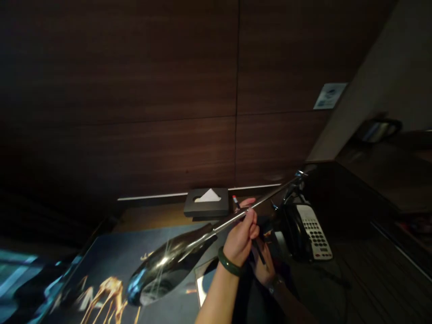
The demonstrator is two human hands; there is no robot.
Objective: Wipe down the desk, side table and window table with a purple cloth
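Note:
My left hand (241, 234), with a green bangle on the wrist, is closed around the thin chrome arm of a desk lamp (270, 195). The lamp's long shiny head (165, 265) points down to the left over the desk. Just below it, my right hand (266, 265), with a watch on the wrist, is closed on something dark that I cannot make out. A thin stick with a red tip (235, 201) rises behind my left hand; which hand holds it is unclear.
A dark tissue box (206, 202) stands at the back of the desk against the wood-panelled wall. A black desk phone (308, 231) sits right of my hands. A dark mat with a golden pattern (111, 288) covers the desk. A kettle (378, 130) stands on the raised counter at right.

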